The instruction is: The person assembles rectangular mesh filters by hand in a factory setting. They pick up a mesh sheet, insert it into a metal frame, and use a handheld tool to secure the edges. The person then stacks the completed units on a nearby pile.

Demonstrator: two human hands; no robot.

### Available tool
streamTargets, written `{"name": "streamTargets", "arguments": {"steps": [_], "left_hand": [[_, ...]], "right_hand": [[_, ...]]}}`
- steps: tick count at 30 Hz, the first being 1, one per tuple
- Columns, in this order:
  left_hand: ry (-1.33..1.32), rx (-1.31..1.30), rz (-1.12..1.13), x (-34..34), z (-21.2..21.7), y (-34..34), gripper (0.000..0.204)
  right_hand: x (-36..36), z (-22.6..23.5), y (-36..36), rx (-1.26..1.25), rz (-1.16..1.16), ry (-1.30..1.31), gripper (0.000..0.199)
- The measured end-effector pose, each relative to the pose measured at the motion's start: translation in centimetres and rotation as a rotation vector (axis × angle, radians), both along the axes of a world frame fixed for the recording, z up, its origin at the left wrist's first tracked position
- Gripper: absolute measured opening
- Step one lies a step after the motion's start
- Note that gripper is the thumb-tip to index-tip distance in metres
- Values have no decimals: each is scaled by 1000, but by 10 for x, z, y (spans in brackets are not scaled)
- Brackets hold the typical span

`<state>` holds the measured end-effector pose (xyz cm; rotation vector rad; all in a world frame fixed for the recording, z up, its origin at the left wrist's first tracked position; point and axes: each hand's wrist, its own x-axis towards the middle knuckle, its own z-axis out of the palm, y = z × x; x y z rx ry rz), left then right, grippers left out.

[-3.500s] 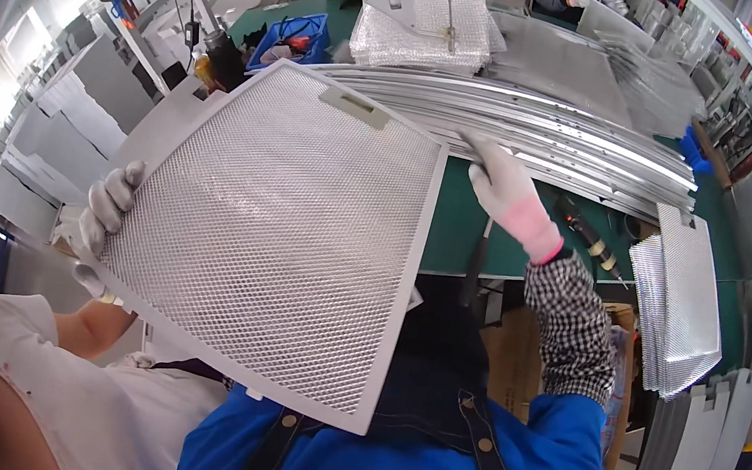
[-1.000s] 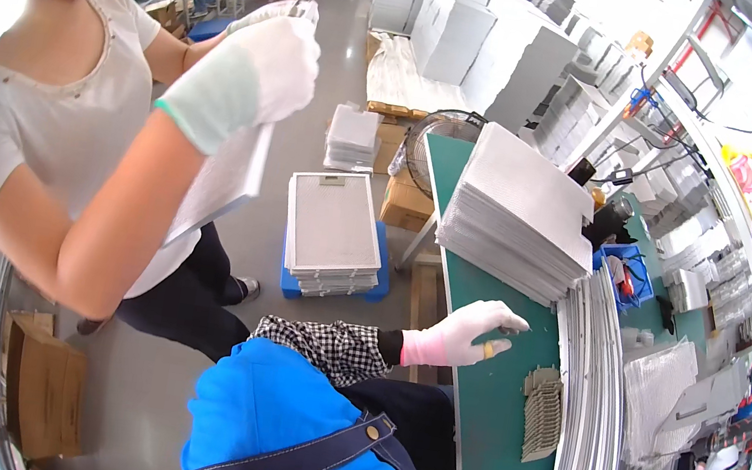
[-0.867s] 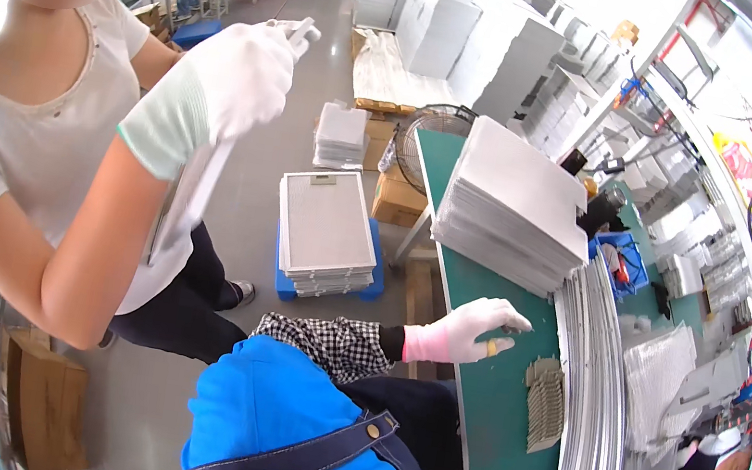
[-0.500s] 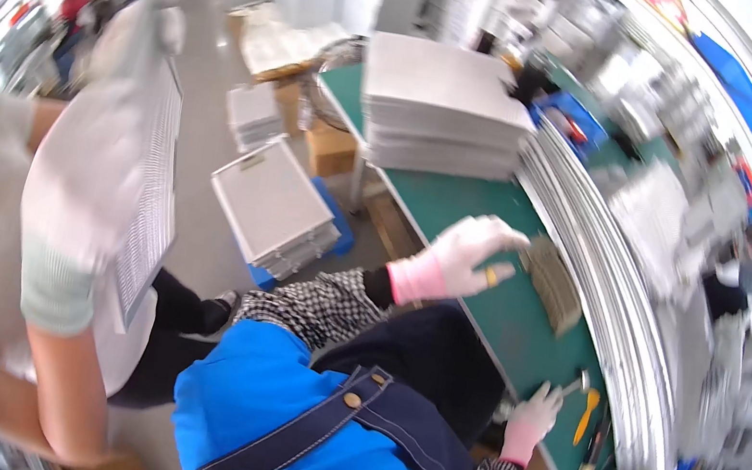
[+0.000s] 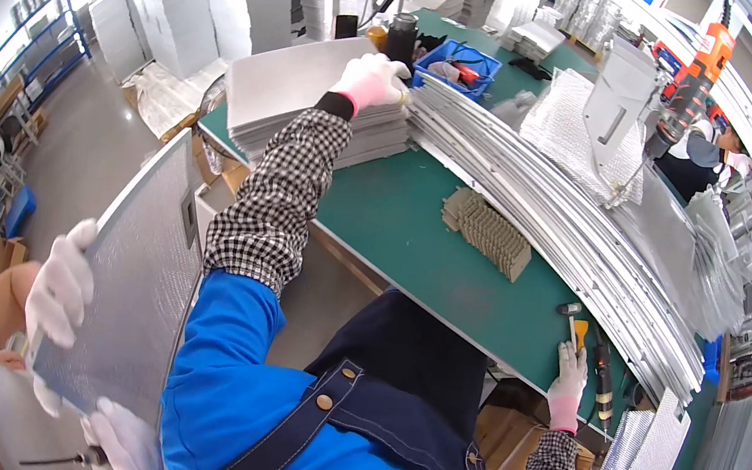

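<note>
My left hand (image 5: 372, 84), in a white glove with a pink cuff, reaches to the far right corner of a stack of pale grey sheets (image 5: 375, 143). Its fingers are bent over the edge of the top sheet (image 5: 289, 71), which looks tilted; the fingertips are partly hidden. On the bench's near right edge lies my right hand (image 5: 569, 376), also gloved, its fingers stretched out. They reach the handle of a small hammer (image 5: 569, 309), beside a yellow-handled tool (image 5: 581, 333). A black electric screwdriver (image 5: 602, 381) lies just right of them.
A bundle of brown cardboard pieces (image 5: 488, 232) lies on the green bench (image 5: 398, 214). Long metal strips (image 5: 555, 208) curve along its far side, with a blue bin (image 5: 459, 68) behind. An orange power driver (image 5: 699, 74) hangs at right. At left, a co-worker's gloved hands hold a metal panel (image 5: 140, 287).
My left hand has gone from above the bench to the sheet stack. My view has swung left. The co-worker's panel now faces me more fully. My right hand stays beside the hammer.
</note>
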<state>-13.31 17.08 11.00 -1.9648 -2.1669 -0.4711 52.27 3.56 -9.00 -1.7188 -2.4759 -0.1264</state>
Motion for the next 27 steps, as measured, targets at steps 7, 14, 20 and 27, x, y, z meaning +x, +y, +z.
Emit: {"name": "streamTargets", "arguments": {"steps": [7, 14, 20, 27], "left_hand": [[-152, -273, -325, -41, 10, 49, 65], [-553, -82, -353, -108, 13, 51, 77], [-467, 521, -293, -66, 93, 40, 68], [-276, 907, -634, 104, 170, -57, 77]], "right_hand": [[1, 14, -7, -49, 23, 74, 65], [-27, 107, 35, -245, 93, 251, 29], [30, 211, 134, 228, -310, 749, 31], [150, 170, 227, 213, -1053, 452, 67]]}}
